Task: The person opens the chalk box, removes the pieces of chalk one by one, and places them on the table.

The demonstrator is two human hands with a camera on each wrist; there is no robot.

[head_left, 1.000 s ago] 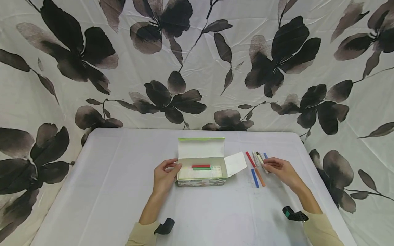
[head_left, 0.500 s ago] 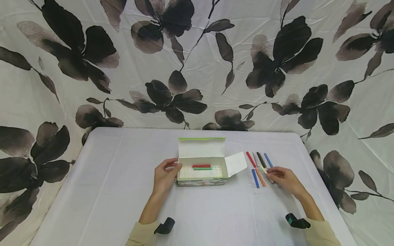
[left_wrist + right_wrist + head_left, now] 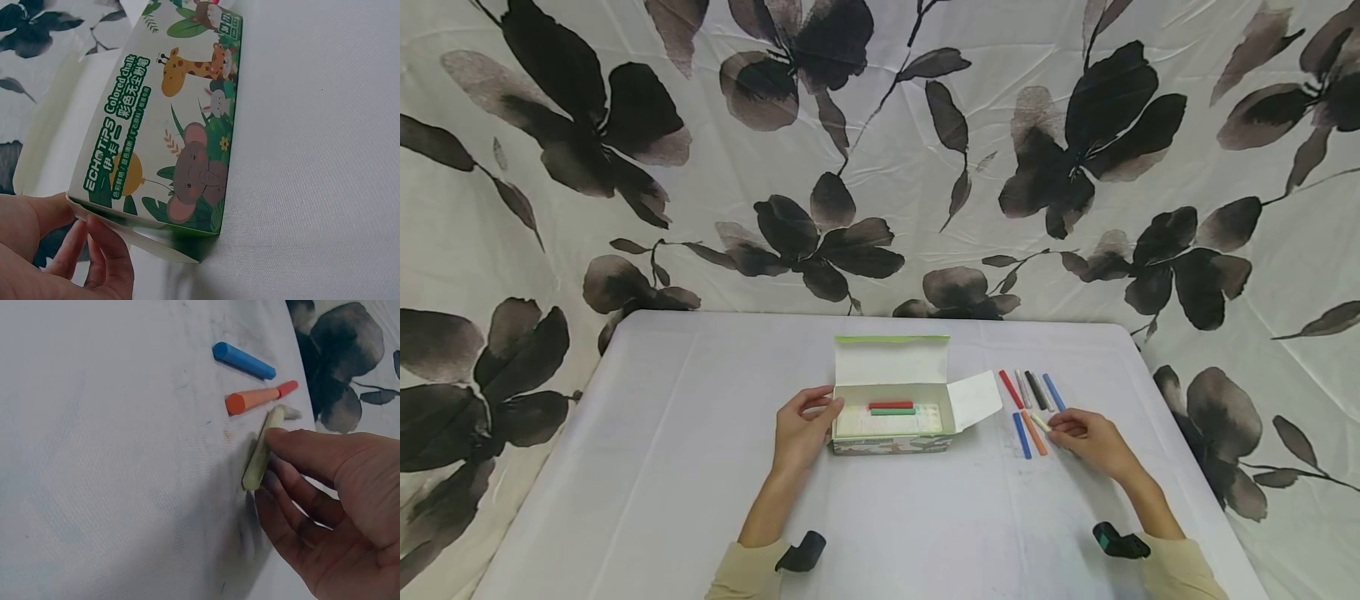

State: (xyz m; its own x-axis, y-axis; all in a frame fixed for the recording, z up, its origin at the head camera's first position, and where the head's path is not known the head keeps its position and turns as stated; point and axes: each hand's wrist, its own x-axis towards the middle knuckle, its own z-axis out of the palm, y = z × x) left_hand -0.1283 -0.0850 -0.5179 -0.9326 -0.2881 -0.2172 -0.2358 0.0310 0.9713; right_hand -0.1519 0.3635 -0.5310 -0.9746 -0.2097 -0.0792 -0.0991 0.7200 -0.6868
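At the left end of the open chalk box (image 3: 891, 447), my left hand (image 3: 805, 433) pinches the box corner and side flap (image 3: 147, 240) between thumb and curled fingers. A red chalk stick (image 3: 891, 405) and a green chalk stick (image 3: 892, 412) lie inside the box. On the right, my right hand (image 3: 1097, 446) pinches a pale yellow chalk stick (image 3: 259, 459) between thumb and fingers, low over the table. Just left of it lie an orange chalk stick (image 3: 253, 400) and a blue chalk stick (image 3: 244, 360).
Behind these lies a row with a red chalk (image 3: 1011, 389), a whitish chalk (image 3: 1023, 389), a black chalk (image 3: 1036, 391) and another blue chalk (image 3: 1054, 392). The box's right flap (image 3: 975, 400) sticks out toward them. A white cloth covers the table (image 3: 700, 375).
My right hand has moved back toward me with the yellow chalk, uncovering the black and blue chalks behind, then shifted slightly left. My left hand stays at the box.
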